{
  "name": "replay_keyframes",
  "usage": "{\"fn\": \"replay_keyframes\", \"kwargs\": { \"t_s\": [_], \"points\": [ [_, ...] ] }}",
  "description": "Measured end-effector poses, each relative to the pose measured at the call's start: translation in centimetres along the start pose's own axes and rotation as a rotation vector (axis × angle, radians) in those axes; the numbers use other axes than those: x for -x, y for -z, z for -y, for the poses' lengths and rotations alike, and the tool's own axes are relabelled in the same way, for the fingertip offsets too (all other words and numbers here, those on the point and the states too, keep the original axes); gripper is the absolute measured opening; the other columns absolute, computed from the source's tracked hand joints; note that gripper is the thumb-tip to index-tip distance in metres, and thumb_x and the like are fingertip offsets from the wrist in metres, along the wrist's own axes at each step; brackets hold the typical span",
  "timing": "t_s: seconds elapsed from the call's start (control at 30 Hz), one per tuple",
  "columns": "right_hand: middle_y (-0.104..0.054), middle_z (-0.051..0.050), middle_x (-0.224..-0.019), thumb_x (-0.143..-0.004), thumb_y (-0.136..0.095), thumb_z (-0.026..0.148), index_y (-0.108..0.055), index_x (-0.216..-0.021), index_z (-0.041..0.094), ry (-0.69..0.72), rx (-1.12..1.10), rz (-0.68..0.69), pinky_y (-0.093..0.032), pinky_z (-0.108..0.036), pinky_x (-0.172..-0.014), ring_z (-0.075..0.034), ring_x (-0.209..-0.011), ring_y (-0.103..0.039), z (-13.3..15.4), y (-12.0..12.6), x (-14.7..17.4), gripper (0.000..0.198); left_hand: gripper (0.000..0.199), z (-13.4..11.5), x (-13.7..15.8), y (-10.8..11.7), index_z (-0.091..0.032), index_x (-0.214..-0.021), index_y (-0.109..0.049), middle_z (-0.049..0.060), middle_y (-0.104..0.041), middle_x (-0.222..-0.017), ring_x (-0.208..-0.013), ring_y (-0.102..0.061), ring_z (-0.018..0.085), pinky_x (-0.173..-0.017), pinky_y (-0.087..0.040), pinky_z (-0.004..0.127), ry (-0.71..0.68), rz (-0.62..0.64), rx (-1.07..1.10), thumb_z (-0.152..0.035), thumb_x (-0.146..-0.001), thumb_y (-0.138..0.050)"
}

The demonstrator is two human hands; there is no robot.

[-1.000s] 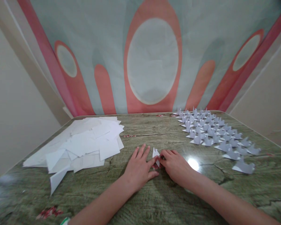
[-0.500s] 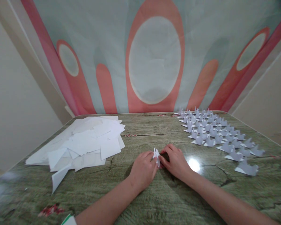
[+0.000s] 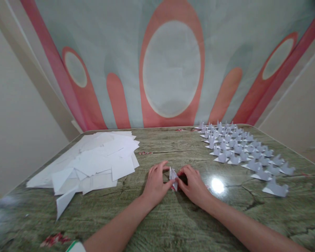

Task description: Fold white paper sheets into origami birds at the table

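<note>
A small piece of folded white paper (image 3: 173,175), with pointed tips, stands between my two hands near the middle of the table. My left hand (image 3: 157,185) is at its left side, thumb against the lower part and index finger close to the upper tip, with a gap between the two fingers. From the right, my right hand (image 3: 193,182) pinches the paper's edge with thumb and forefinger. The finger pads and part of the paper's lower end are hidden.
Loose white paper sheets (image 3: 94,154) lie heaped on the left of the wood-patterned table (image 3: 157,227); one folded sheet (image 3: 65,203) sticks out in front. Rows of folded white paper birds (image 3: 275,188) stand at the right. A patterned cloth (image 3: 173,70) hangs behind.
My left hand has opened wider, its thumb and index finger now spread apart at the folded paper. The paper has turned slightly. My right hand stays at its right edge.
</note>
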State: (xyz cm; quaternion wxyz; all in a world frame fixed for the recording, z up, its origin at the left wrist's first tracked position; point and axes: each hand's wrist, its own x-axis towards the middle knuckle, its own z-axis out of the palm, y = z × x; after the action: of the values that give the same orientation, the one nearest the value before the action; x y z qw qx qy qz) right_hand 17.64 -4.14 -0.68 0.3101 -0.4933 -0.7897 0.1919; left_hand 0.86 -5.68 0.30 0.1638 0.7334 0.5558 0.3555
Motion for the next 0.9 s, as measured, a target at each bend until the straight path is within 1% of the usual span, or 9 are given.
{"fn": "replay_keyframes", "kwargs": {
  "t_s": [0.07, 0.17, 0.23, 0.3, 0.47, 0.63, 0.77, 0.83, 0.9],
  "points": [
    [-0.057, -0.001, -0.08, -0.08, -0.053, 0.02, -0.053, -0.078, 0.019, 0.019, -0.062, 0.004, -0.037, -0.031, -0.074, -0.017, -0.078, -0.054, 0.0, 0.0, 0.0, 0.002, 0.064, 0.1, 0.0, -0.1, -0.02, -0.125, -0.037, 0.001, -0.064, -0.089, -0.092, -0.058, 0.02, -0.091, -0.039, 0.038, 0.044, 0.048, 0.135, -0.017, -0.068, -0.068],
    [-0.057, 0.0, -0.075, -0.081, -0.052, 0.023, -0.051, -0.079, 0.019, 0.0, -0.18, 0.01, -0.039, -0.029, -0.068, -0.016, -0.071, -0.054, 0.0, 0.0, 0.0, 0.004, 0.059, 0.0, -0.2, 0.1, -0.02, -0.125, -0.036, -0.003, -0.061, -0.076, -0.066, -0.059, 0.014, -0.069, -0.046, 0.028, 0.148, 0.102, 0.339, -0.017, -0.073, -0.062],
    [-0.058, 0.0, -0.074, -0.082, -0.051, 0.025, -0.05, -0.083, 0.019, -0.026, -0.269, 0.014, -0.041, -0.027, -0.064, -0.015, -0.068, -0.054, 0.1, 0.0, 0.1, 0.007, 0.055, -0.2, -0.3, 0.2, -0.02, -0.123, -0.038, -0.003, -0.061, -0.075, -0.061, -0.057, 0.012, -0.059, -0.045, 0.024, 0.214, 0.092, 0.453, -0.018, -0.074, -0.062],
    [-0.058, 0.0, -0.074, -0.083, -0.051, 0.028, -0.051, -0.086, 0.018, -0.026, -0.349, 0.03, -0.042, -0.026, -0.062, -0.014, -0.067, -0.054, 0.3, 0.1, 0.0, 0.01, 0.054, -0.3, -0.4, 0.3, -0.019, -0.121, -0.039, -0.002, -0.062, -0.075, -0.06, -0.057, 0.012, -0.054, -0.044, 0.021, 0.263, 0.076, 0.547, -0.021, -0.073, -0.063],
    [-0.059, 0.001, -0.069, -0.085, -0.049, 0.032, -0.056, -0.082, 0.017, 0.011, -0.442, 0.068, -0.041, -0.024, -0.058, -0.013, -0.062, -0.053, 1.1, 0.7, 0.1, 0.016, 0.049, -0.7, -0.5, 0.3, -0.016, -0.114, -0.042, 0.0, -0.062, -0.074, -0.061, -0.057, 0.012, -0.054, -0.043, 0.021, 0.311, 0.068, 0.747, -0.025, -0.072, -0.065],
    [-0.06, 0.001, -0.065, -0.085, -0.049, 0.034, -0.058, -0.077, 0.017, -0.022, -0.485, 0.086, -0.041, -0.023, -0.056, -0.012, -0.059, -0.054, 1.5, 1.1, 0.2, 0.02, 0.041, -0.8, -0.3, 0.1, -0.016, -0.107, -0.047, 0.001, -0.061, -0.077, -0.057, -0.053, 0.01, -0.048, -0.041, 0.018, 0.352, 0.11, 0.859, -0.029, -0.073, -0.066],
    [-0.06, 0.002, -0.063, -0.083, -0.052, 0.035, -0.059, -0.075, 0.017, -0.051, -0.49, 0.052, -0.041, -0.022, -0.054, -0.012, -0.057, -0.054, 1.5, 1.2, 0.3, 0.021, 0.03, -0.5, -0.3, 0.1, -0.014, -0.093, -0.056, 0.002, -0.063, -0.077, -0.068, -0.057, 0.012, -0.061, -0.046, 0.022, 0.36, 0.084, 0.887, -0.028, -0.069, -0.07],
    [-0.062, 0.001, -0.066, -0.083, -0.052, 0.033, -0.06, -0.077, 0.017, -0.04, -0.491, 0.028, -0.043, -0.023, -0.056, -0.013, -0.059, -0.055, 1.4, 1.2, 0.2, 0.019, 0.026, -0.4, -0.4, 0.2, -0.013, -0.086, -0.059, 0.003, -0.064, -0.079, -0.073, -0.058, 0.014, -0.066, -0.046, 0.024, 0.352, 0.076, 0.863, -0.028, -0.069, -0.07],
    [-0.063, 0.0, -0.07, -0.082, -0.052, 0.03, -0.06, -0.078, 0.018, -0.014, -0.477, 0.001, -0.044, -0.024, -0.06, -0.014, -0.064, -0.057, 1.4, 1.3, 0.2, 0.015, 0.022, -0.5, -0.4, 0.2, -0.012, -0.082, -0.063, 0.005, -0.064, -0.085, -0.079, -0.059, 0.017, -0.07, -0.047, 0.026, 0.304, 0.088, 0.813, -0.03, -0.07, -0.07]
  ]
}}
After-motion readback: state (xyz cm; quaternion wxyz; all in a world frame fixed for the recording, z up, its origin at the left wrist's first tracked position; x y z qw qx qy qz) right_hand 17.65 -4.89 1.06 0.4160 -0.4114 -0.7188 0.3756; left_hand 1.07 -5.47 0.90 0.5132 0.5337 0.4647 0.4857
